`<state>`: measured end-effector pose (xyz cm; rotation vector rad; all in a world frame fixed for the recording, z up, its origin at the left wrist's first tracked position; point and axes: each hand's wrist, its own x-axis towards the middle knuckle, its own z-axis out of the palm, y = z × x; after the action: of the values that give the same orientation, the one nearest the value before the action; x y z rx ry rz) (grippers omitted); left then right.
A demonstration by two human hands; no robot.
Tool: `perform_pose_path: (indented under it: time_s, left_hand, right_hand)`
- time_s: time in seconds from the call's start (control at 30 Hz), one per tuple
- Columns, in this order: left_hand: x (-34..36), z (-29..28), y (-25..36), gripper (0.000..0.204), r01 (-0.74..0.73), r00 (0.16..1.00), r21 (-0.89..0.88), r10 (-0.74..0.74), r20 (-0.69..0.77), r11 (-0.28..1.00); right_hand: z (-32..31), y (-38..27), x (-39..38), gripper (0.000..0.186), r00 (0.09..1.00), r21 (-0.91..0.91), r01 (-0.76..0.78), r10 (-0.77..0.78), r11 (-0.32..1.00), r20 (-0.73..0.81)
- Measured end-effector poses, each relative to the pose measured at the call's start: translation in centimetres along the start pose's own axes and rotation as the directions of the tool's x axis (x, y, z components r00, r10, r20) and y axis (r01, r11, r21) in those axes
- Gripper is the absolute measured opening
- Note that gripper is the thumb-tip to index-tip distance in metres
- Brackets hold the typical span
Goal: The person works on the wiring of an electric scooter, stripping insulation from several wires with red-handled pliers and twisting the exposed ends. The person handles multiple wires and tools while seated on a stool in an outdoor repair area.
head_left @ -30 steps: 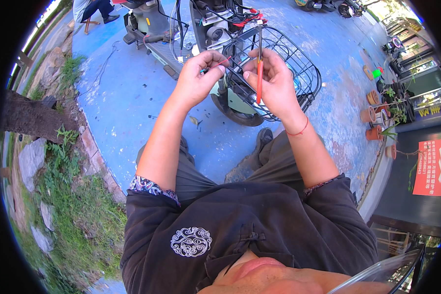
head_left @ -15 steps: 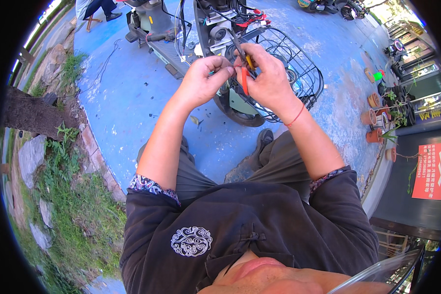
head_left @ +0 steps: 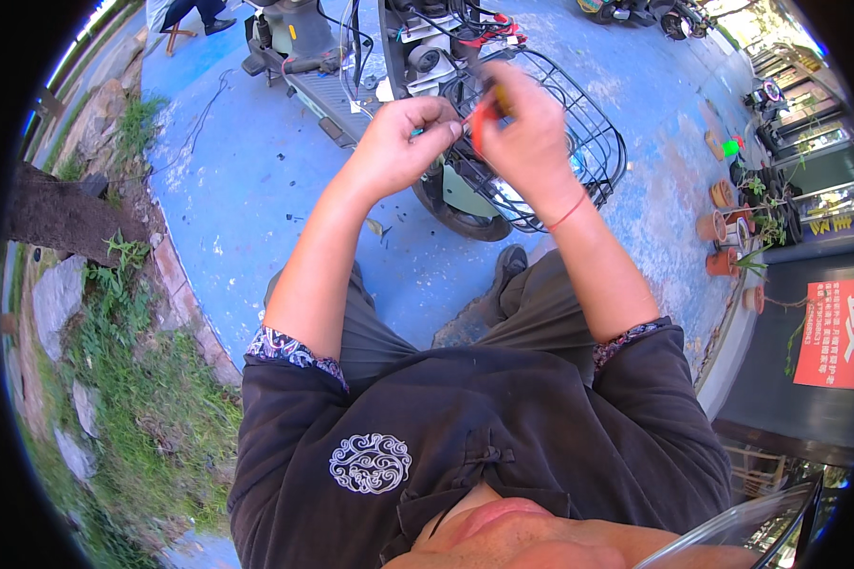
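My left hand (head_left: pixel 403 147) is closed in a pinch, thumb against forefinger, in front of the scooter. Whatever thin piece lies between its fingertips is too small to name. Just right of it, my right hand (head_left: pixel 533 142) is wrapped round pliers (head_left: pixel 482 125) with orange-red and yellow on the handles; motion smears the hand and the tool. The fingertips of both hands nearly meet. Behind them stands a partly stripped scooter (head_left: pixel 429 62) with exposed wires and a black wire basket (head_left: pixel 597 142) on its front.
Another scooter (head_left: pixel 299 43) with a grey footboard stands at the far left. Potted plants (head_left: pixel 723 261) line the right side. A tree trunk (head_left: pixel 76 218), rocks and grass border the blue pavement (head_left: pixel 247 190) on the left. Someone's legs (head_left: pixel 194 14) show at the top left.
My right hand has turned and shifted slightly right and up with the pliers, whose jaws no longer show clearly. My left hand keeps its pinch and has barely moved.
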<state>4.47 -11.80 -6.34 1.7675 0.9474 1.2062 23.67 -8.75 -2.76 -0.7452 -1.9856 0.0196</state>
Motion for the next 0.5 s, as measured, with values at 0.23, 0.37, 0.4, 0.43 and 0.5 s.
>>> perform_pose_path:
  time_s: [0.23, 0.37, 0.4, 0.43, 0.5]
  left_hand:
    - [-0.5, -1.7, -0.6, 0.020, 0.233, 0.972, -0.263, -0.214, 0.097, 0.936]
    - [-0.3, -0.9, 0.1, 0.021, 0.202, 0.978, -0.339, -0.175, 0.110, 0.919]
    - [-0.3, -0.8, 0.1, 0.020, 0.180, 0.982, -0.331, -0.151, 0.111, 0.926]
    - [-0.3, -0.8, 0.1, 0.019, 0.158, 0.985, -0.323, -0.128, 0.111, 0.933]
    - [-0.4, -0.7, 0.3, 0.019, 0.142, 0.989, -0.279, -0.123, 0.085, 0.950]
  right_hand:
    - [-3.7, 0.7, 1.3, 0.050, 0.936, 0.454, -0.302, 0.172, 0.838, 0.307]
    - [-1.9, -0.1, 0.1, 0.050, 0.951, 0.366, -0.181, 0.069, 0.913, 0.300]
    - [-1.6, -0.5, 0.0, 0.048, 0.959, 0.347, -0.149, 0.050, 0.926, 0.278]
    - [-1.4, -0.7, -0.1, 0.046, 0.966, 0.328, -0.115, 0.029, 0.938, 0.256]
    - [-1.4, -0.7, 0.0, 0.047, 0.964, 0.350, -0.136, 0.041, 0.927, 0.264]
